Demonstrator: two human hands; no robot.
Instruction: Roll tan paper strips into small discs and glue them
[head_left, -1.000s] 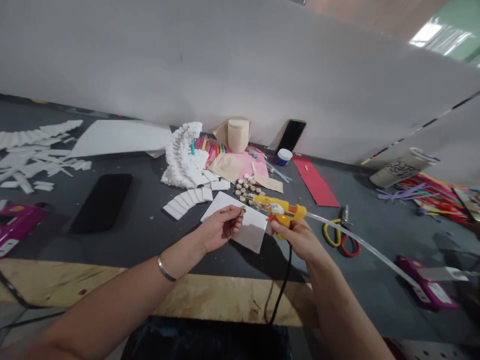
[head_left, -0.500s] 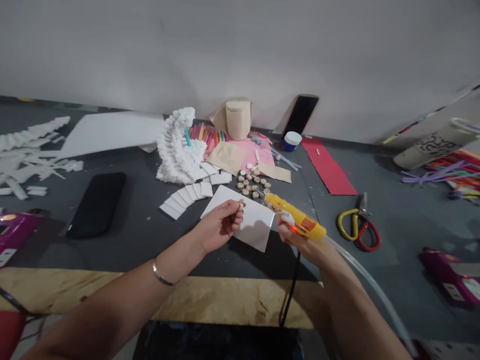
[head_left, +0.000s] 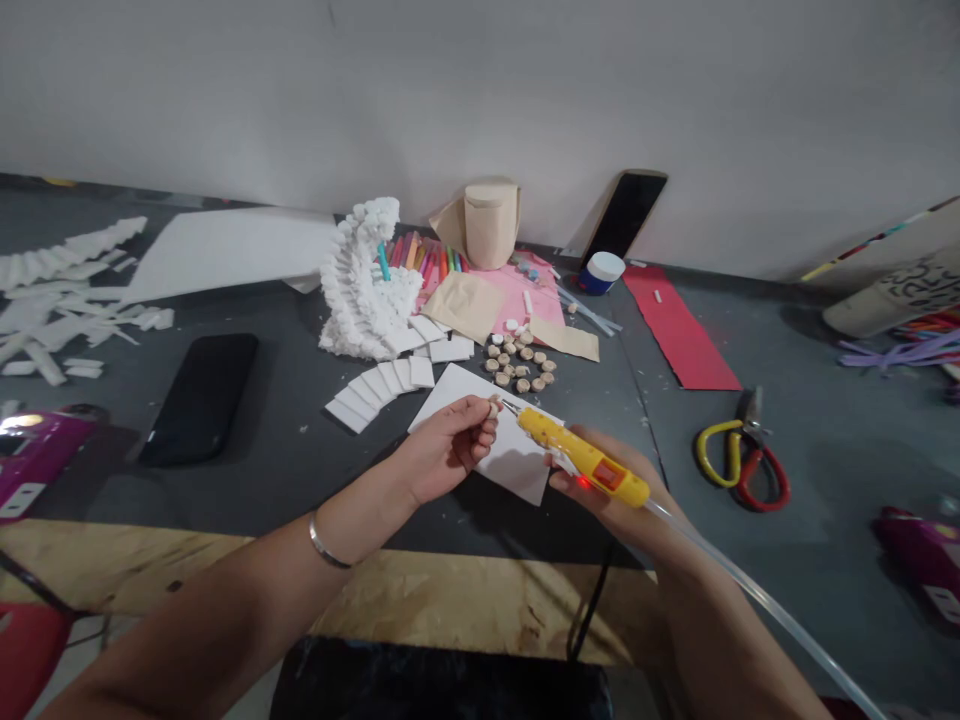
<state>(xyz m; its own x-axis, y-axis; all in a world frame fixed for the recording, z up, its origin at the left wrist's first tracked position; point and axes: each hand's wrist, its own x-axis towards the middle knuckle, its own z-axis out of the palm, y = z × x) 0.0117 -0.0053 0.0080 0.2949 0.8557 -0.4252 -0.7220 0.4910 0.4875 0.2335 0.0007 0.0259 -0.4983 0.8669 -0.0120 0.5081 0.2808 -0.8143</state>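
Note:
My left hand [head_left: 454, 445] pinches a small tan disc [head_left: 495, 407] between thumb and fingertips, above a white sheet [head_left: 517, 460]. My right hand [head_left: 600, 480] is wrapped round a yellow glue gun [head_left: 581, 450] with a glowing red light and a long clear glue stick coming out of its back. The gun's metal nozzle points left and comes right up to the disc; whether they touch I cannot tell. Just beyond the sheet lie several similar tan discs [head_left: 525, 370] in a loose cluster. White cards [head_left: 375, 390] are fanned out to the left of the sheet.
A white bumpy paper piece [head_left: 360, 290], a tan paper roll [head_left: 491, 225] and a blue jar [head_left: 600, 273] stand at the back. Red card [head_left: 679, 325] and pliers [head_left: 742, 450] lie to the right, a black phone [head_left: 202, 400] to the left. Purple glue guns [head_left: 45, 460] lie at both sides.
My right hand has turned the glue gun and brought its nozzle from near the disc cluster to the disc in my left hand. The whole view has shifted slightly.

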